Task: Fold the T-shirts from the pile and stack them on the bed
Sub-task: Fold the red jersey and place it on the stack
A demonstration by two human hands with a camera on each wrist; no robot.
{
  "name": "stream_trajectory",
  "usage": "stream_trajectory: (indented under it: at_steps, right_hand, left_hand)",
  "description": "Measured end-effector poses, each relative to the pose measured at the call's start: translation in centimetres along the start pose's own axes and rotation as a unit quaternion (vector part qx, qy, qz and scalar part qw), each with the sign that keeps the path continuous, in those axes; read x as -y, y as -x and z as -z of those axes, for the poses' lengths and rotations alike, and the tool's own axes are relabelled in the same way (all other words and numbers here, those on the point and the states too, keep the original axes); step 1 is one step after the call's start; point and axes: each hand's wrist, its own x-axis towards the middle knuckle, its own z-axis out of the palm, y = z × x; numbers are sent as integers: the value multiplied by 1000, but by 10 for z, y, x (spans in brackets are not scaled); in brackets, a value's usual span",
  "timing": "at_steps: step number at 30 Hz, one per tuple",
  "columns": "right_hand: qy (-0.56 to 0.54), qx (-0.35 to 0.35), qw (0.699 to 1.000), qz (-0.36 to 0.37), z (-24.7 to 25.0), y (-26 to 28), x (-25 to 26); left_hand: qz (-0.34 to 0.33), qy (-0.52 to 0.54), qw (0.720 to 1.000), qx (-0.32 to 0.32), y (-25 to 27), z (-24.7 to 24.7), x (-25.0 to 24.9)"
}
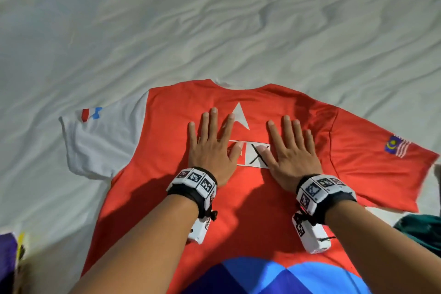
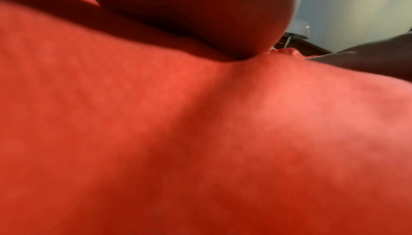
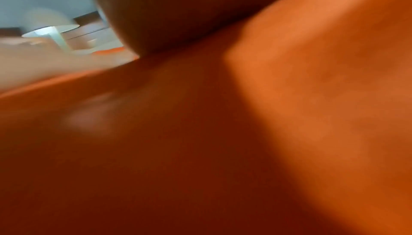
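Note:
A red T-shirt [image 1: 167, 174] lies spread flat on the white bed sheet [image 1: 214, 31], collar away from me, with one white sleeve [image 1: 100, 141] at the left and a red sleeve [image 1: 372, 164] at the right. My left hand [image 1: 212, 148] and right hand [image 1: 291, 153] press flat on its back, fingers straight and spread, either side of a white arrow print [image 1: 239, 114]. In both wrist views the red cloth [image 2: 200, 142] [image 3: 312, 115] fills the frame, blurred, with the heel of a palm [image 2: 200, 18] [image 3: 178, 10] pressing down on it.
A dark green garment [image 1: 422, 231] lies at the right edge beside the shirt. A purple and yellow cloth [image 1: 12, 253] shows at the lower left corner. The wrinkled sheet stretches wide beyond the collar. Blue clothing on my body [image 1: 274, 277] covers the shirt's hem.

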Motion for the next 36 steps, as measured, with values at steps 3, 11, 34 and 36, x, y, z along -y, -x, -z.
stream_trajectory:
  at_steps: [3, 11, 34, 36]
  right_hand:
    - [6, 6, 996, -91, 9, -7, -32]
    - [-37, -12, 999, 5, 0, 36, 40]
    - [-65, -1, 998, -2, -39, 34, 157]
    - [-67, 2, 998, -6, -40, 35, 159]
  left_hand:
    - [6, -4, 1000, -3, -1, -2, 2]
    - [24, 11, 999, 23, 19, 8, -5]
    - [236, -25, 963, 126, 43, 53, 264]
    - [257, -35, 962, 87, 42, 59, 253]
